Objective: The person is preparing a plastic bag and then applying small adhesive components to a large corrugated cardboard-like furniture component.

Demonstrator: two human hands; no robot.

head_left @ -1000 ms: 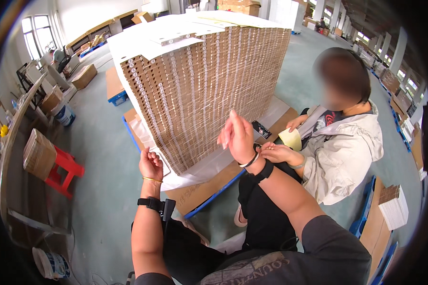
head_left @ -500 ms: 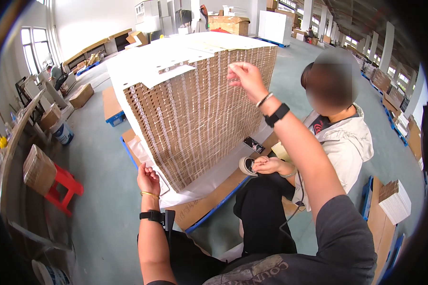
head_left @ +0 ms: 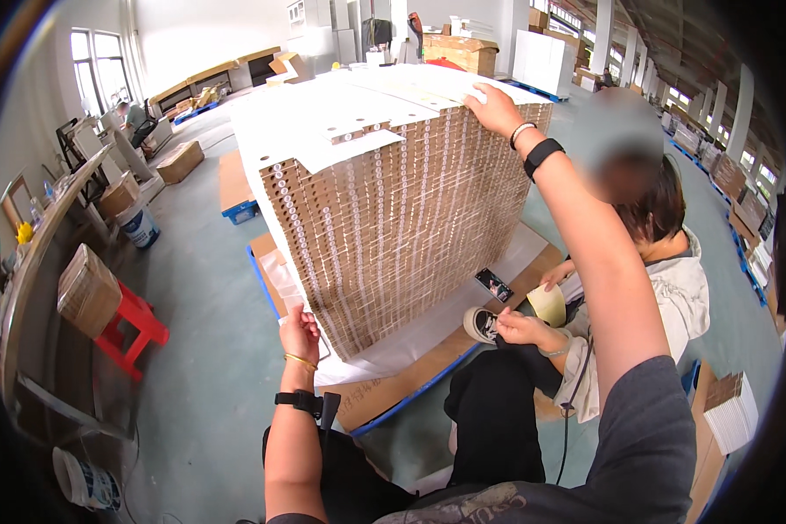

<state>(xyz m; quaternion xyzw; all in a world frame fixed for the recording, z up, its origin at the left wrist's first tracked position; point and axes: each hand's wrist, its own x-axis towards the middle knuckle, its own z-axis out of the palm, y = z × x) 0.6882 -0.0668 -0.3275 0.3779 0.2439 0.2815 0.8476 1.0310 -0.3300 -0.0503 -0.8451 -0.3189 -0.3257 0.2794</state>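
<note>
A tall stack of brown cardboard panels (head_left: 384, 227) with white round stickers in rows down its side stands in front of me. White sheets (head_left: 349, 150) lie on its top, one jutting over the near edge. My right hand (head_left: 495, 109) is raised at the upper right edge of the stack, fingertips pinched; anything between them is too small to make out. Low by the stack's near left corner, my left hand (head_left: 299, 330) is closed with fingers curled, and what it may hold is hidden.
A co-worker (head_left: 664, 253) sits close on the right with a pale yellow sheet (head_left: 548, 306) at their hands. A phone (head_left: 495, 284) lies on the pallet covering beside the stack. At left stand a red stool (head_left: 131, 327) bearing a carton (head_left: 89, 288), and a bucket (head_left: 138, 224).
My view has shifted, moving the scene right and slightly down. My right hand has risen to the stack's top edge. The co-worker's head has bent down, and the yellow sheet shows more.
</note>
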